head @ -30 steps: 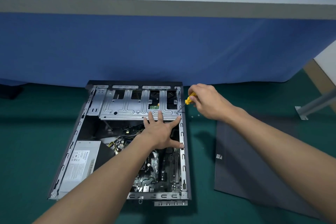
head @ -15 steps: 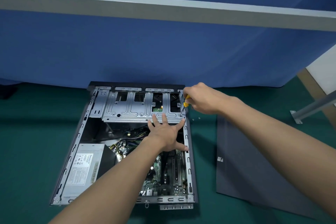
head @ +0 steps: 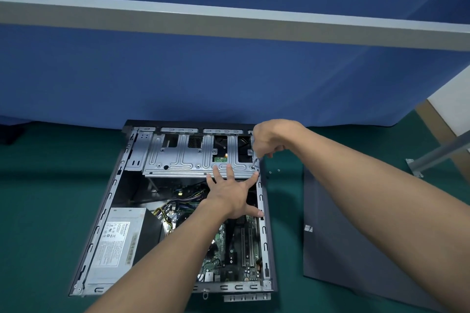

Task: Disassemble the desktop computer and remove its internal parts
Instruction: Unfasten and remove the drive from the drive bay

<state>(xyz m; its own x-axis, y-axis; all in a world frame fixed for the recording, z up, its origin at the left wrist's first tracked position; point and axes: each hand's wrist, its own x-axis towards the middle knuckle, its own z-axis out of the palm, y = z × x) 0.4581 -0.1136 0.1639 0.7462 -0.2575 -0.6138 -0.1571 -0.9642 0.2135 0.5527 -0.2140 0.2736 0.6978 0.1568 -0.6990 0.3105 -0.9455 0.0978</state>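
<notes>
Head view: computer case point(head: 264, 232) lies open and flat. Right hand point(head: 269, 140) is fisted round the screwdriver point(head: 255, 161), shaft steep, tip down at the drive bracket's point(head: 183, 159) near right corner. Left hand point(head: 234, 194) is spread flat, holding nothing, fingertips bracing the bracket edge just left of the tip.

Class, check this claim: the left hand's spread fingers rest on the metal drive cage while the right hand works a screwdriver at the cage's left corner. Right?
Wrong corner: the head view shows the right hand working the screwdriver at the near right corner of the drive cage. The left hand does rest its spread fingers on the cage.
</notes>
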